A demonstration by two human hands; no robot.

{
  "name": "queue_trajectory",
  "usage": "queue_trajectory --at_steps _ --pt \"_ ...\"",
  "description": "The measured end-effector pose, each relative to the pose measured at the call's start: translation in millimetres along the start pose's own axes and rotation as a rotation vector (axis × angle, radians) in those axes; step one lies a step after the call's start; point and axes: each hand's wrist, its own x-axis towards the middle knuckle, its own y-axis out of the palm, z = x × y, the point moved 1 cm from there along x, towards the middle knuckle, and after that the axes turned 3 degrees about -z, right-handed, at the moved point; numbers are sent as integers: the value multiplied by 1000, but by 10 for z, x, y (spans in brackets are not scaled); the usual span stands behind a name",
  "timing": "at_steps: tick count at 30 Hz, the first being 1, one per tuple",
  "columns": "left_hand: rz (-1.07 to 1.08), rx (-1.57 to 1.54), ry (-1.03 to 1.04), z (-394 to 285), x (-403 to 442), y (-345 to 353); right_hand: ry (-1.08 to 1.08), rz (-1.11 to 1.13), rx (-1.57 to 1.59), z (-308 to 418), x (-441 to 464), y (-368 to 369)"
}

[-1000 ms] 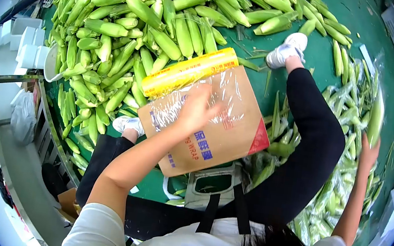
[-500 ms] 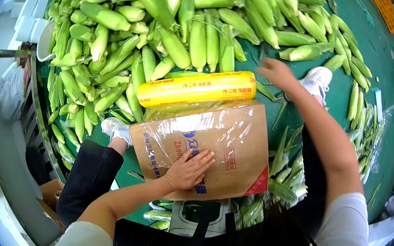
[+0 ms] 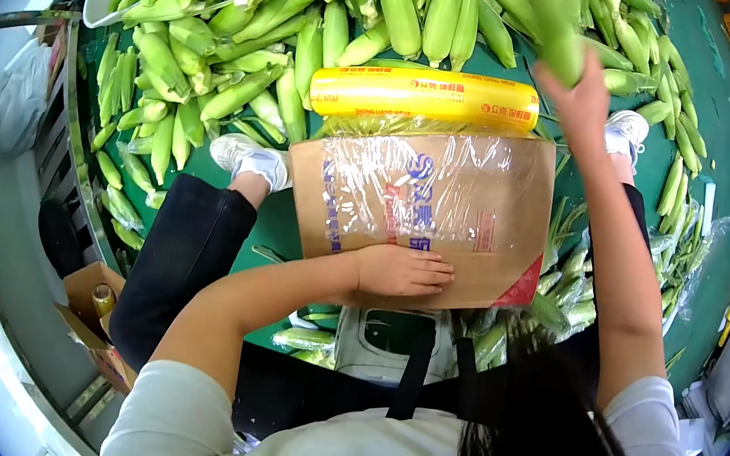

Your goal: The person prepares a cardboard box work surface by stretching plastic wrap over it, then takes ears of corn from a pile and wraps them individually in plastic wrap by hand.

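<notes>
My left hand lies flat on the lower part of a cardboard sheet, fingers stretched out. Clear plastic film covers much of the printed cardboard. Along its far edge rests a yellow roll of cling film. My right hand is raised beyond the roll's right end, its fingers closed around an ear of corn in green husk. That ear is blurred by motion and cut off by the top of the view.
A large heap of husked-in corn spreads across the green floor beyond the roll. Film-wrapped corn lies under the cardboard's right corner. A metal rack and an open carton stand at the left.
My right hand has taken hold of an ear of corn and lifted it. My left hand stays on the cardboard, its fingers now pointing more to the right. The camera view has shifted.
</notes>
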Motion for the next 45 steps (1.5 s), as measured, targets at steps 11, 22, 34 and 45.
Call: queue_trajectory --at_steps 11,22,34,45 --pt "-282 563 -1039 -133 87 -546 41 197 -327 672 -2023 -334" --pt "-250 430 -1014 -69 21 -685 670 398 -358 85 -2477 -252" --pt "-144 322 -906 -10 -218 -1042 265 187 585 510 -2142 -196" --pt "-226 578 -811 -427 -701 -586 -428 353 -130 713 -2072 303"
